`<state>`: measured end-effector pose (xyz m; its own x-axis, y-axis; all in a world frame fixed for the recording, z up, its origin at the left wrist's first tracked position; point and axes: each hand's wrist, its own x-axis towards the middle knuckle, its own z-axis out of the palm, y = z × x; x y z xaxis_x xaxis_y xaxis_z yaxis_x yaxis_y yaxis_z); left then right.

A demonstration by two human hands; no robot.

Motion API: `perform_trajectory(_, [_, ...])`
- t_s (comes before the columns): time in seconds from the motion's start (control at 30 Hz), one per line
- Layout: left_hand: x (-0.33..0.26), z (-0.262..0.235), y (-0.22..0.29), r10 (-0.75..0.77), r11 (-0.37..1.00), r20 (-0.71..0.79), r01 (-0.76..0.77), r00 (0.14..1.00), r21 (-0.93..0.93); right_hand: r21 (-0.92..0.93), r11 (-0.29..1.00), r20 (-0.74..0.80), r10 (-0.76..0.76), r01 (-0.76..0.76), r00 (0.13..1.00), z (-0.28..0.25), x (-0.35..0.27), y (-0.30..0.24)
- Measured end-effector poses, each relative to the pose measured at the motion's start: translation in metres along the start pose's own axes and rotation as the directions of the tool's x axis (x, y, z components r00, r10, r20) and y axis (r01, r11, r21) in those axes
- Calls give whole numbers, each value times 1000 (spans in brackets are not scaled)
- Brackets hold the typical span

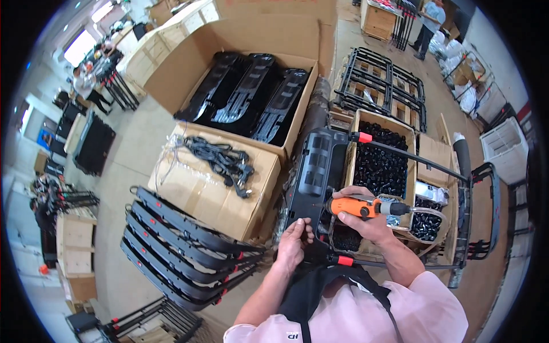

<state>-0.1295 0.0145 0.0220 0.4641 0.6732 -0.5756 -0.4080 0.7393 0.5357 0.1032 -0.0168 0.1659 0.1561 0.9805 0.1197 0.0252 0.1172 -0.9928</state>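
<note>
Pink sleeves and a dark apron strap (309,297) are seen at the lower edge, with both forearms reaching up from them. An orange power screwdriver (357,206) is gripped in the right hand (366,220), the fingers wrapped fully round its body, and its tip is pointed left toward a black plastic panel (314,171). The lower edge of that panel is pinched by the left hand (294,243), whose fingers are curled closed against it. The panel is mounted on a black metal frame (417,160) with red end caps, which lies across an open carton of small black parts (380,163). Just left of the panel, a closed cardboard box (200,194) is topped with a bundle of black cables (223,160). A stack of black frames (183,251) is leaned beside the box. Further back, long black panels are held in a large open carton (251,97).
</note>
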Motion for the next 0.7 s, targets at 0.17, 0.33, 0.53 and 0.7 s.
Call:
perform_trajectory(0.17, [40,72,-8,-36,995,-129,24,991,-93,32,999,-46,-6,8,999,-61,-4,16])
perform_trajectory(0.33, [81,114,-10,-107,982,-94,90,990,-165,58,998,-93,17,-12,995,-97,0,31])
perform_trajectory(0.53, [118,153,-10,-226,955,-11,219,974,-198,31,996,-208,86,-81,974,-117,3,41])
perform_trajectory(0.7, [142,160,-11,-333,924,48,336,942,-184,-4,1000,-273,18,-20,962,-124,11,49])
